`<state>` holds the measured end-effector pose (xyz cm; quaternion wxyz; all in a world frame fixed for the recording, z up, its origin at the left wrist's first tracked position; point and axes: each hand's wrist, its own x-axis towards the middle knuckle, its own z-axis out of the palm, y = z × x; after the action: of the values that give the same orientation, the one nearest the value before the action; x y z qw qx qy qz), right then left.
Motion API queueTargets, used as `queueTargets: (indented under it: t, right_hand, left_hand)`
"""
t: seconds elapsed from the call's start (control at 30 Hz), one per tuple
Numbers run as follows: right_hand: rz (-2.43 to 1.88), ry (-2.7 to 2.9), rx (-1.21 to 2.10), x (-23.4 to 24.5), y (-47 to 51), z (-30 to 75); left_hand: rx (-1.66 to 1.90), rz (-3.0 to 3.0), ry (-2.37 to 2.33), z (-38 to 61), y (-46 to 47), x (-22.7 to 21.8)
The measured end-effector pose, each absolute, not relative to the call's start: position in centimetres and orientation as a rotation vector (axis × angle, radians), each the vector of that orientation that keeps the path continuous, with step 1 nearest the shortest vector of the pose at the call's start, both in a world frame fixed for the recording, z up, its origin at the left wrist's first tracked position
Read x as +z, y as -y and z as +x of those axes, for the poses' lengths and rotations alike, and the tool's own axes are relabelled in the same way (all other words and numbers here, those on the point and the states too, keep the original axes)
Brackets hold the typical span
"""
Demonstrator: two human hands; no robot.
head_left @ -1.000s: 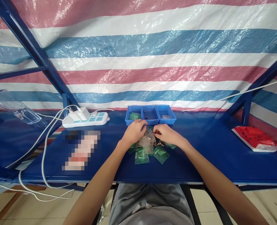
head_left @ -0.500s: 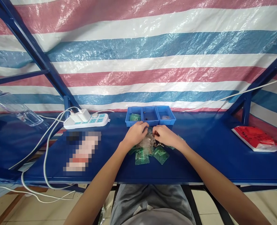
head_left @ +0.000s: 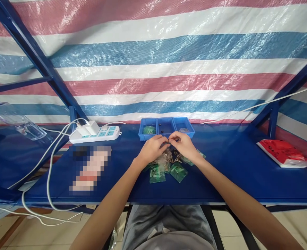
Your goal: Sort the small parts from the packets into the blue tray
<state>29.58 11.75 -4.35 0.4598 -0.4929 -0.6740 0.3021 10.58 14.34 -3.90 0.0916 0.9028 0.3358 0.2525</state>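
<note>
My left hand [head_left: 154, 148] and my right hand [head_left: 183, 144] meet fingertip to fingertip just in front of the blue divided tray [head_left: 167, 137]. Both are closed in a pinch; whatever they hold is too small to make out. Below them lies a pile with a clear plastic bag [head_left: 163, 160] and small loose metal pieces [head_left: 175, 156]. Green bags of thin parts lie around it, one green bag [head_left: 157, 174] at the front and another green bag [head_left: 178, 172] to its right. In the tray's left compartment is a green packet [head_left: 149, 130]; tiny dark pieces sit in the middle one.
A white power strip [head_left: 103, 134] with plugs and trailing white cables [head_left: 50, 173] stands at left. Behind it is a clear bottle [head_left: 30, 126]. A red and white packet [head_left: 283, 152] lies far right on the blue table [head_left: 236, 173]. A striped sheet [head_left: 169, 83] hangs behind.
My hands have come together from slightly apart. The right hand has moved up and left, toward the tray's front, uncovering more of the loose metal pieces.
</note>
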Motion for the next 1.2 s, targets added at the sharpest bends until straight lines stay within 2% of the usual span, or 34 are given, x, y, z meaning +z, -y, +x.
queueTargets:
  t: [0.2,0.47,0.8,1.2]
  right_hand:
    - [-1.193,1.623,0.794,-4.66,-11.86,29.54]
    - [-1.217,1.699,0.688,-4.92,-11.93,29.74]
    - [-1.216,1.694,0.839,-4.8,-11.75,29.71]
    - [-1.305,1.814,0.588,-4.43,-11.33,29.37]
  left_hand:
    - [0.778,2.689,-1.055,10.67,-14.35,-4.06]
    - [0.829,2.663,-1.086,10.68,-14.15,-3.91]
    - [0.846,2.622,-1.093,10.75,-14.0,-3.78]
    - [0.774,2.673,-1.102,10.75,-14.08,-3.87]
